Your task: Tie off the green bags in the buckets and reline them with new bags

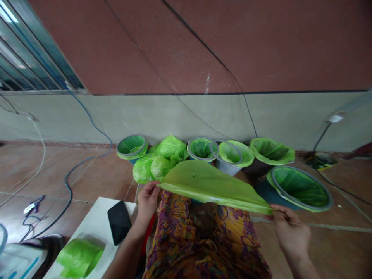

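A green plastic bag is stretched out flat in front of my knees, its near edge gathered in folds. At its left corner, my left hand pinches the plastic between thumb and fingers. The opposite corner is gripped by my right hand, whose fingers are closed on the edge. Beyond the bag stand several bins lined with green bags, among them a grey-rimmed bin close to my right hand. Filled green bags are heaped behind the bag's left end.
To my left, a white table holds a black phone and a roll of green bags. A blue cable and other cords trail over the floor. A wall rises behind the bins.
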